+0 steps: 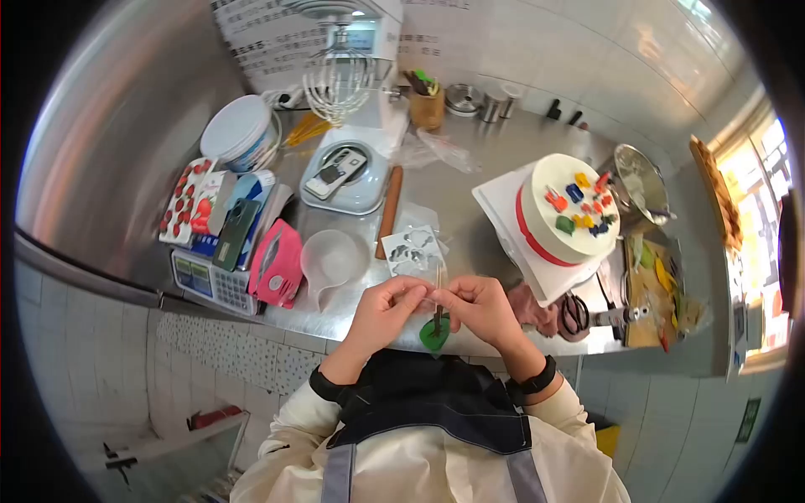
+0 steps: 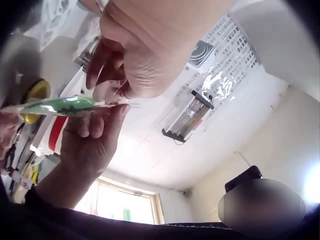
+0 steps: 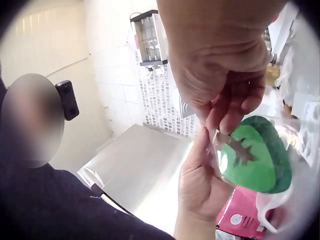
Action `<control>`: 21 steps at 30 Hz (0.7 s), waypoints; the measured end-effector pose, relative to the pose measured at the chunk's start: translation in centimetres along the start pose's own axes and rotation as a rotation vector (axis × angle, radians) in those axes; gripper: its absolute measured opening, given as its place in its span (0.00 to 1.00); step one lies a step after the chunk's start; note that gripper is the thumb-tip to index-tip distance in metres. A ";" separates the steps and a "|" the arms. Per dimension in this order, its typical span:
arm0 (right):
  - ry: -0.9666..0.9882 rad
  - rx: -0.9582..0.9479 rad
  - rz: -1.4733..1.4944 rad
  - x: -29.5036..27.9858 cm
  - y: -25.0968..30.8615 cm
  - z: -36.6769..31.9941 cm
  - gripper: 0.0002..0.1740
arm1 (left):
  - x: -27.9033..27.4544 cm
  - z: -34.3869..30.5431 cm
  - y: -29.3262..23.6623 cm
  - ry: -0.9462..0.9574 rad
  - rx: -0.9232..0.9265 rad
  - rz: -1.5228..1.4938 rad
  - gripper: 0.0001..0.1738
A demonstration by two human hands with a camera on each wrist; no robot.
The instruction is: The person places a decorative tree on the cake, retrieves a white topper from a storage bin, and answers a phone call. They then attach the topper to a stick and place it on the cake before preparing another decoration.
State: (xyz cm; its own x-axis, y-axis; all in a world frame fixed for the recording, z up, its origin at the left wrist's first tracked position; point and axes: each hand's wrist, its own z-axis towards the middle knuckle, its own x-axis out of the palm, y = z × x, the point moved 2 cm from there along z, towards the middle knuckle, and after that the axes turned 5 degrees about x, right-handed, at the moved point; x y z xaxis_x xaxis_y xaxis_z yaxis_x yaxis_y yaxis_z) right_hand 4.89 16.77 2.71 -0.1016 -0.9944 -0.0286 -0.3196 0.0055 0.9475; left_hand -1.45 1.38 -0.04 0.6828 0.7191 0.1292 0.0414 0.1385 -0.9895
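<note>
My left hand (image 1: 386,312) and right hand (image 1: 482,310) meet at the counter's front edge, fingertips almost touching. Between them they pinch the top of a clear plastic bag (image 3: 280,131). Inside the bag hangs a green rounded decoration (image 1: 434,333) with a brown tree-like shape on it, showing large in the right wrist view. The left wrist view shows this green decoration (image 2: 60,106) nearly edge-on. Thin sticks (image 1: 440,281) rise between the hands. Just beyond the fingers lies a white sheet (image 1: 415,250) with grey shapes.
A white cake (image 1: 545,210) with a red band and colourful pieces stands on the right. On the left are a white measuring cup (image 1: 334,258), a pink package (image 1: 277,264) and a calculator-like scale (image 1: 210,281). Behind are a rolling pin (image 1: 390,210) and a stand mixer (image 1: 369,126).
</note>
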 end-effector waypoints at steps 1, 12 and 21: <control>-0.002 0.047 -0.077 -0.5 0.4 -0.2 0.13 | 0.4 -0.3 0.2 -0.037 -0.046 -0.097 0.13; -0.137 -0.458 -0.143 -2.5 0.4 -0.5 0.07 | 1.5 -0.6 -1.0 -0.153 -0.084 -0.219 0.22; -0.221 -0.878 -0.483 -4.4 4.4 -2.2 0.13 | 2.6 0.1 -1.8 -0.117 -0.144 -0.109 0.18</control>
State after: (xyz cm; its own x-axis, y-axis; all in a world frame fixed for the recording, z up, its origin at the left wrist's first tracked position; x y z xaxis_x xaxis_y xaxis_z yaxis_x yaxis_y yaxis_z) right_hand 6.02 20.97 7.73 -0.3442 -0.8278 -0.4431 0.4207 -0.5578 0.7154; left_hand 0.21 3.04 2.13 0.5799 0.7802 0.2347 0.2204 0.1271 -0.9671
